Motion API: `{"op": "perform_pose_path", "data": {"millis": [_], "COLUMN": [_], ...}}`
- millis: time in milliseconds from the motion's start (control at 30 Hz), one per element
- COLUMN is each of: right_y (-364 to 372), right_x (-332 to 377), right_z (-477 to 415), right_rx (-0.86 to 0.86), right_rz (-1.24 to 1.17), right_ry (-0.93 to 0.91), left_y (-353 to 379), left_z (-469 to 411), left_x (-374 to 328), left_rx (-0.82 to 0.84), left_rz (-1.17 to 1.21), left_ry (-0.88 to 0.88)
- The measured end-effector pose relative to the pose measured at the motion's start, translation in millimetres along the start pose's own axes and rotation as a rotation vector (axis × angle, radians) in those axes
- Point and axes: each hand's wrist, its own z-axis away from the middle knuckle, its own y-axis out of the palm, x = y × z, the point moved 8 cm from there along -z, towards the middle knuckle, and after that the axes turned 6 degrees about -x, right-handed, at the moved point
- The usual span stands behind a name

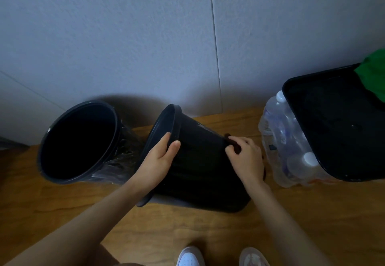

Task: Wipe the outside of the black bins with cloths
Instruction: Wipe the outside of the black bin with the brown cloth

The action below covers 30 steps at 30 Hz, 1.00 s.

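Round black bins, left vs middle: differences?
Left round black plastic bin faces its mouth at the camera; middle round black plastic bin lies tipped, mouth leftward. Left bin untouched, clear plastic film on its outside; left hand grips middle bin's rim, right hand holds dark cloth against it. Both round, black.

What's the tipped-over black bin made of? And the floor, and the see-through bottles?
The tipped bin looks like hard plastic: smooth wall, thin rolled rim, dull sheen. The floor looks like wood or wood-look laminate, with brown grain streaks and a slight gloss. The bottles seem to be clear plastic with white caps, bundled in shiny see-through wrap.
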Motion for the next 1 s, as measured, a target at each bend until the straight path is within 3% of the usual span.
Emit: {"op": "perform_pose_path", "data": {"millis": [133,333,467,800,1000], "right_y": [-1.8,-0.9,1.2,-19.4,-8.7], "right_x": [0.4,4.8,4.9,11.7,21.9], "right_z": [6.8,8.2,12.9,35.9,51.1], "right_rx": [-0.084,-0.111,-0.097,-0.185,-0.069], "right_rz": [-0.022,-0.047,-0.049,-0.181,-0.303], "right_ry": [-0.045,-0.077,-0.1,-0.073,0.002], "left_y": [-3.2,-14.8,-5.6,-6.9,-2.5], "left_z": [-7.9,-34.3,-29.1,-21.7,-19.7], "left_x": [5.3,28.6,38.6,10.9,8.4], "left_rx": [0.035,-0.102,0.017,0.048,0.071], "left_rz": [0.121,0.271,0.252,0.329,0.235], "left_ry": [-0.119,-0.433,-0.601,-0.396,-0.302]}}
